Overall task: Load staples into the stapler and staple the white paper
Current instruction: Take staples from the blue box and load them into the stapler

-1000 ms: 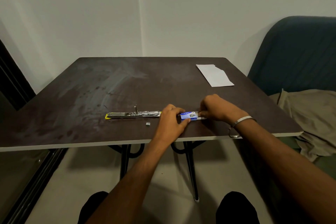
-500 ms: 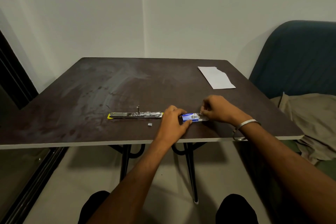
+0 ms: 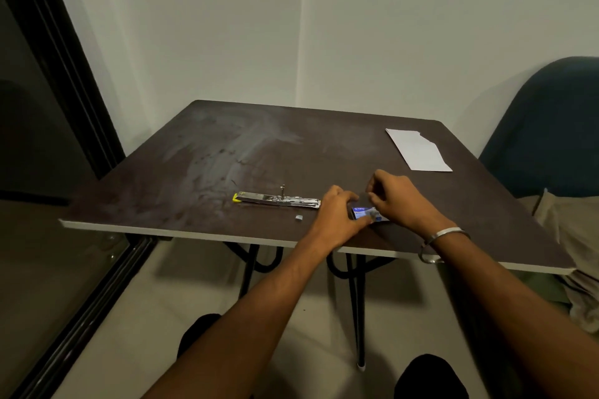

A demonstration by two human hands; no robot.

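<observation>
Near the front edge of the dark brown table [image 3: 227,152], the long silver stapler with the yellow tip [image 3: 277,199] lies flipped open flat, its little spring post sticking up, nobody touching it. Just right of it sits the small blue staple box [image 3: 364,212], and that's where the action is. The person's left hand [image 3: 337,215] is pinning the box down, thumb and fingers clamped round its near end. The right hand [image 3: 393,197] hovers just above the box's other end with fingertips pinched together; might be a strip of staples between them, but it's too tiny for me to tell honestly. One stray bit of staples [image 3: 298,218] lies loose on the table between stapler and box. The white paper with a torn corner [image 3: 418,149] is way off at the far right, untouched.

So I'd say we're at the getting-staples-out stage. Next up, a strip has to travel left and drop straight into that open channel, which wants a gentle pinch or it'll crumble.
</observation>
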